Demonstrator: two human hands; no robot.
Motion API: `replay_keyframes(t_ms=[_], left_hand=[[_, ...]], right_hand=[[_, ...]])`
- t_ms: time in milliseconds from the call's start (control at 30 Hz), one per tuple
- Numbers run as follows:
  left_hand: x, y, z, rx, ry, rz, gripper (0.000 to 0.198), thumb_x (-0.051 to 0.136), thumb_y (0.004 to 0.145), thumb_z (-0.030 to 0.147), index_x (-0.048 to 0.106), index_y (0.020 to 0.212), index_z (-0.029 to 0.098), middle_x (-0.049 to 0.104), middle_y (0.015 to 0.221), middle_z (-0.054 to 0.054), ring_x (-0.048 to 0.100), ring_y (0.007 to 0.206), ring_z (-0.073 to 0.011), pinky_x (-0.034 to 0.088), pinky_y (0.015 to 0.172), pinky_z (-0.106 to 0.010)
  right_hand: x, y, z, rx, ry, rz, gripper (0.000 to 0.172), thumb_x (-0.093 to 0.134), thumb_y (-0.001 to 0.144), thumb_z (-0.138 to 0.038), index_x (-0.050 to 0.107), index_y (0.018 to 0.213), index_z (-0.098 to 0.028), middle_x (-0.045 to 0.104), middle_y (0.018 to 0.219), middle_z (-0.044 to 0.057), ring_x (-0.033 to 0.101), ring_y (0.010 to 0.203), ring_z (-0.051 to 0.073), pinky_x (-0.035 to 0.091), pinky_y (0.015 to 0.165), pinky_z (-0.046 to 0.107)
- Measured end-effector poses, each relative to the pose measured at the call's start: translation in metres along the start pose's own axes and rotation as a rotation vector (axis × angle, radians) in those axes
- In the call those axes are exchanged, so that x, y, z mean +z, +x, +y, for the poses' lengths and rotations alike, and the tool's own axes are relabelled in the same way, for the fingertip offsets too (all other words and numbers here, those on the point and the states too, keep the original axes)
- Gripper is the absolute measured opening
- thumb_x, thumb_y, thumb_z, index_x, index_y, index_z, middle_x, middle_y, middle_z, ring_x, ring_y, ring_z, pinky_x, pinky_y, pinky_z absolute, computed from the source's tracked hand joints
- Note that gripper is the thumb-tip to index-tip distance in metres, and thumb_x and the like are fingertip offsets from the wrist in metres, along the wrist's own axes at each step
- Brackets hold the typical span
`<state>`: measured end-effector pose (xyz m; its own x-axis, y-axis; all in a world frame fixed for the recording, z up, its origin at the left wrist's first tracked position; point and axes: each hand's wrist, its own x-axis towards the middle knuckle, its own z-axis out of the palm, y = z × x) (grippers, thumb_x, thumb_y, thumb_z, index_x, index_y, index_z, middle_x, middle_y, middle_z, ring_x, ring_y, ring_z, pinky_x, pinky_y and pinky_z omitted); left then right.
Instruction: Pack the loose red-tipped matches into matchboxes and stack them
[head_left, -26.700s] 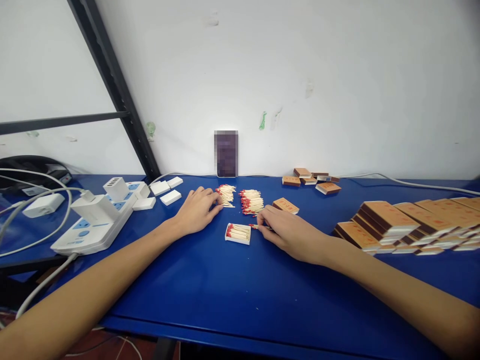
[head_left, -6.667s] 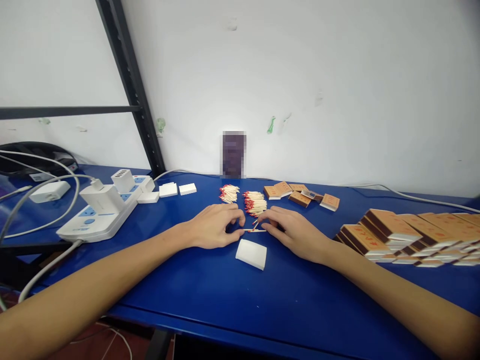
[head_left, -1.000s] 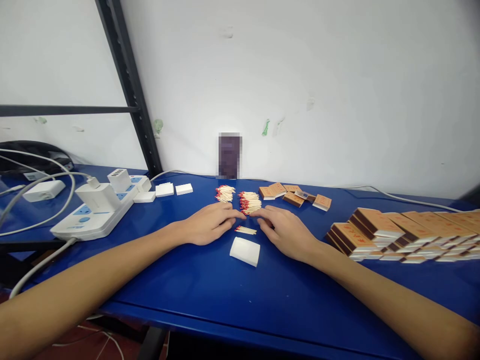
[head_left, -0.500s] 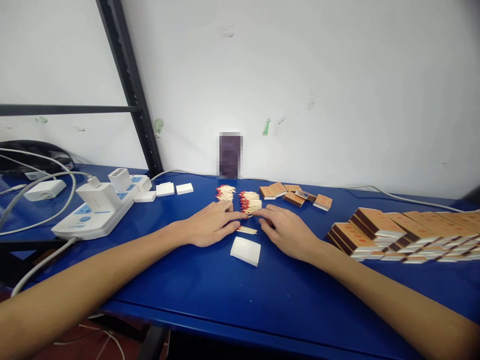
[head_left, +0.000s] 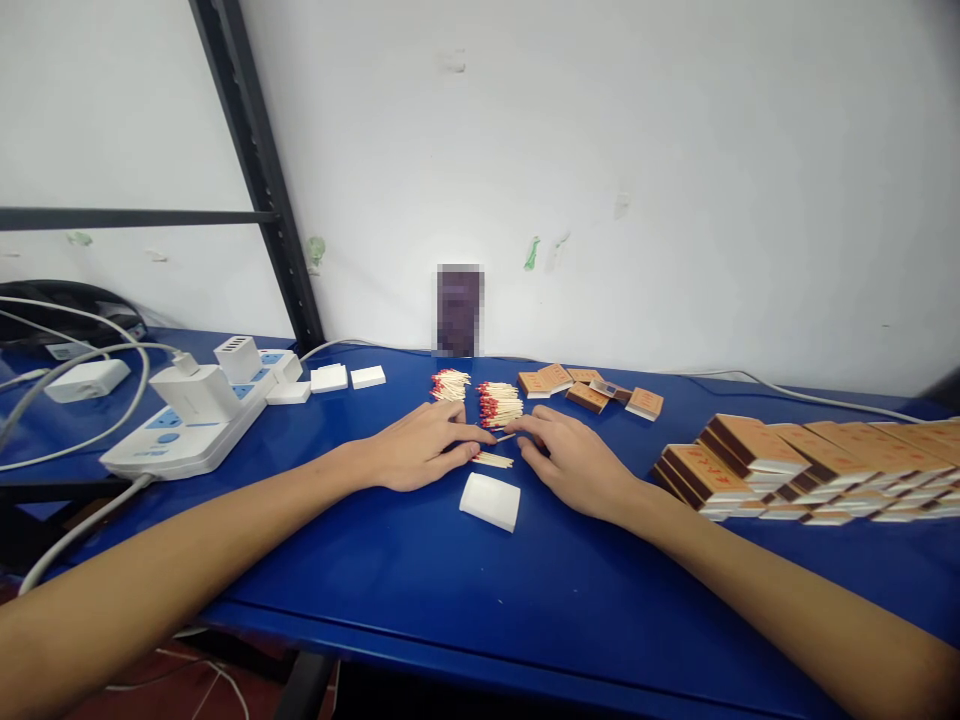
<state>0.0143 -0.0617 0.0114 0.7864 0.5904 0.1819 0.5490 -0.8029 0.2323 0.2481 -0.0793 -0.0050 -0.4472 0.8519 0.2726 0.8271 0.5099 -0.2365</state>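
Observation:
My left hand point(head_left: 424, 448) lies low over the blue table with its index finger and thumb stretched out and apart. From the other side, my right hand point(head_left: 570, 460) reaches in with its index finger extended. A single match point(head_left: 505, 438) lies between the two index fingertips, which touch or nearly touch its ends. A few matches point(head_left: 495, 460) lie in a short row just below, near my left thumb. Beyond the fingers is a pile of red-headed matches point(head_left: 500, 408), with a second match pile point(head_left: 450, 385) left of it. A white matchbox tray point(head_left: 490, 502) sits nearest me.
Several loose matchbox sleeves point(head_left: 589, 397) lie at the back. Stacked matchboxes point(head_left: 810, 465) fill the right side. White trays point(head_left: 329, 377) and a power strip point(head_left: 202, 420) with chargers stand left. A blurred dark object point(head_left: 459, 310) leans on the wall.
My index fingertips have shifted slightly toward me, and the single match between them has come with them, away from the pile. The rest looks the same.

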Motion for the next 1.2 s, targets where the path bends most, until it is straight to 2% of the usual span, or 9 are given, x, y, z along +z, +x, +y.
replay_keyframes(t_ms=[267,467,667,900,1100,1200], left_hand=[[-0.0006,0.0001,0.0003,0.016,-0.008,-0.019,0.037,0.035,0.1,0.037,0.06,0.127,0.031,0.05,0.09,-0.004,0.049,0.085,-0.0174,0.038,0.078,-0.03],[-0.002,-0.0003,0.0028,0.016,-0.135,-0.011,0.034,0.036,0.1,0.036,0.063,0.118,0.024,0.051,0.095,-0.005,0.05,0.09,-0.0179,0.039,0.082,-0.031],[-0.0022,-0.0002,0.0051,0.004,-0.058,-0.063,0.038,0.035,0.1,0.038,0.055,0.131,0.028,0.05,0.093,-0.004,0.048,0.09,-0.0189,0.037,0.083,-0.032],[-0.0024,-0.0003,0.0041,0.036,-0.12,-0.061,0.035,0.036,0.1,0.038,0.059,0.125,0.03,0.05,0.096,-0.004,0.048,0.092,-0.0183,0.037,0.085,-0.033],[0.0028,0.0005,-0.0005,-0.076,-0.054,0.031,0.038,0.034,0.1,0.038,0.056,0.129,0.027,0.052,0.099,-0.005,0.048,0.095,-0.0199,0.037,0.088,-0.037],[0.0035,0.0008,0.0002,-0.137,-0.004,0.019,0.04,0.032,0.1,0.039,0.053,0.132,0.026,0.051,0.102,-0.007,0.048,0.1,-0.0219,0.036,0.089,-0.04]], right_hand=[[-0.0003,-0.0008,0.0001,0.043,-0.002,0.007,0.029,0.041,0.093,-0.024,0.064,0.112,-0.021,0.06,0.09,0.006,0.057,0.079,0.018,0.039,0.07,0.03],[0.0004,-0.0001,0.0011,0.031,0.005,0.011,0.03,0.041,0.093,-0.023,0.062,0.115,-0.022,0.06,0.091,0.005,0.057,0.079,0.018,0.039,0.07,0.03],[0.0016,0.0003,0.0033,0.013,0.003,-0.002,0.033,0.04,0.094,-0.022,0.061,0.119,-0.024,0.061,0.09,0.005,0.057,0.081,0.018,0.038,0.07,0.03],[0.0008,0.0002,0.0022,0.022,0.017,0.004,0.032,0.041,0.093,-0.021,0.062,0.117,-0.023,0.061,0.091,0.005,0.058,0.082,0.018,0.037,0.07,0.029],[0.0009,0.0002,0.0022,0.026,0.009,-0.003,0.035,0.041,0.092,-0.02,0.061,0.121,-0.025,0.061,0.088,0.004,0.057,0.079,0.018,0.036,0.068,0.029],[0.0008,0.0001,0.0026,0.026,0.015,-0.007,0.033,0.042,0.092,-0.02,0.062,0.118,-0.023,0.061,0.088,0.005,0.056,0.078,0.018,0.035,0.067,0.029]])
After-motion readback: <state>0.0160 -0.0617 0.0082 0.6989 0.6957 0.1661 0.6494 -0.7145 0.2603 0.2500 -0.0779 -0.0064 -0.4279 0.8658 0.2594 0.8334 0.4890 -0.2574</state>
